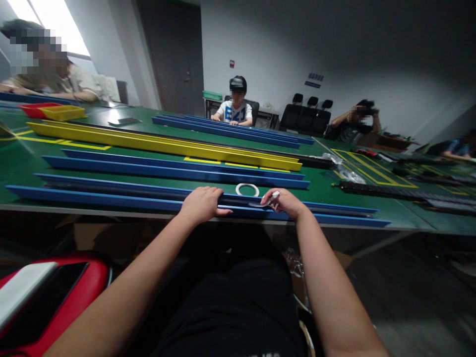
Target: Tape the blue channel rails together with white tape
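My left hand (203,204) rests curled over the nearest long blue rail (92,199) at the front edge of the green table (22,163), fingers folded onto a dark strip (130,191) lying in the rail. My right hand (284,202) is a little to the right on the same rail, its fingers pinched around a small white piece (274,196) that I cannot make out. A roll of white tape (247,189) lies just behind the rail, between my hands.
More blue rails (167,171) and a long yellow rail (159,145) lie farther back. Red and yellow bins (61,112) stand far left. Other people sit across and beside the table. A red object (48,297) is at my lower left.
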`<state>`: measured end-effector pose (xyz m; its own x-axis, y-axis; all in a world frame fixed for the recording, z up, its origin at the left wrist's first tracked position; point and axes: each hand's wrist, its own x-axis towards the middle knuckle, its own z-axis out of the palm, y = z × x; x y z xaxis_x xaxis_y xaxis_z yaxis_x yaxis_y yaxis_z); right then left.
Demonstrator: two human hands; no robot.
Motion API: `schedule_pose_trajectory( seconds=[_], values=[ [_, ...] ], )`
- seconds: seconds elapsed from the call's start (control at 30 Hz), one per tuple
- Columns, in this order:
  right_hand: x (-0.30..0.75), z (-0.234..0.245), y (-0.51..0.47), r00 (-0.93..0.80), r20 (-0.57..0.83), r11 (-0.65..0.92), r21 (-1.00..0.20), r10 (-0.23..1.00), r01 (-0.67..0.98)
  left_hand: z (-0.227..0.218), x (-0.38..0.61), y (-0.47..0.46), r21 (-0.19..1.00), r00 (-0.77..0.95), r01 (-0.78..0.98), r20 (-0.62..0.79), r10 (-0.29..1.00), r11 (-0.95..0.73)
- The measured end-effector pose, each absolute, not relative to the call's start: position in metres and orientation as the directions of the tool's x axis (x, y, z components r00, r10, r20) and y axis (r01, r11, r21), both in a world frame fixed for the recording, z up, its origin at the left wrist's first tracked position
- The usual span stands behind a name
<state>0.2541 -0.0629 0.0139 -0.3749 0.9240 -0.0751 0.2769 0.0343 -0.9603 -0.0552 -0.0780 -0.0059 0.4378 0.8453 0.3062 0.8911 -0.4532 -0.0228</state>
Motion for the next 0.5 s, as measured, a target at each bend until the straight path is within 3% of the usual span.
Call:
schedule_pose_trajectory(
  seconds=[0.3,0.5],
  values=[
    [0.2553,0.0076,-0.0604,-0.325,-0.005,0.050,-0.985,0.946,0.163,-0.0080,-0.0564,-0.0764,-0.040,0.451,0.884,0.327,0.830,-0.465],
    [0.2577,0.0041,-0.0557,-0.393,0.015,0.050,-0.996,0.919,0.080,-0.0074,-0.0566,-0.0770,-0.045,0.457,0.881,0.328,0.826,-0.470]
  ],
)
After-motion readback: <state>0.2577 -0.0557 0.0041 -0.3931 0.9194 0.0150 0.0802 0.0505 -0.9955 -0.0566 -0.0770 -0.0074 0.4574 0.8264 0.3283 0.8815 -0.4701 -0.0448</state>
